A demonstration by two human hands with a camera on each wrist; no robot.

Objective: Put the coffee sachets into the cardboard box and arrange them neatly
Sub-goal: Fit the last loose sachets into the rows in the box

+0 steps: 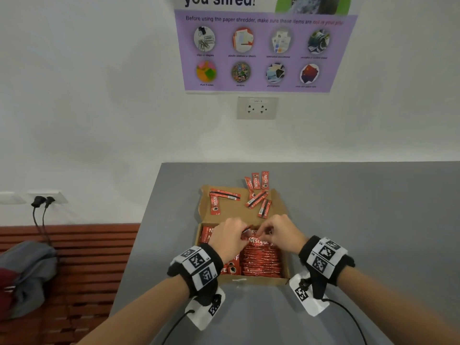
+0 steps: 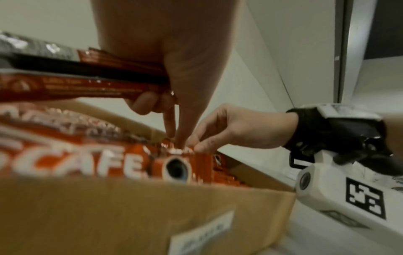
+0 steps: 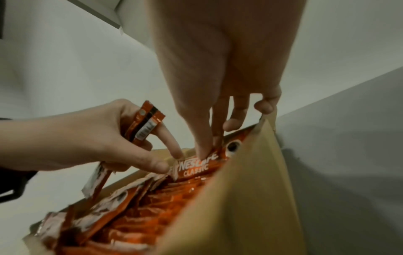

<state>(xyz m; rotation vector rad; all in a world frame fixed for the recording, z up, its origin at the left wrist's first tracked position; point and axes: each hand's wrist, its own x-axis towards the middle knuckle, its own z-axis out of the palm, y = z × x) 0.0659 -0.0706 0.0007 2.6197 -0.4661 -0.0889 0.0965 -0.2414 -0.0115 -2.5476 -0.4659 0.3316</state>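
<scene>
- A white wall rises behind a grey table; on the wall hang a purple shredder poster and a socket.
- To the left, below the table, a red slatted bench carries a grey bag, and two black plugs sit in a second wall outlet.
- An open cardboard box stands on the table near its front edge, its lid folded flat away from the person.
- The box is packed with red sachets: a tight row standing on edge fills the right side, and more lie flatter on the left.
- Loose sachets lie scattered on the lid, with three more just past its far edge on the table.
- The left hand is over the far end of the box, its curled fingers clamped on a small bundle of sachets; its index finger points down toward the packed row.
- The right hand is just beside the left, fingertips pressed down into the far end of the standing row, thumb and forefinger pinched on the top of a sachet marked "Classic".
- Both wrists wear black bands with printed markers and a white camera unit.
</scene>
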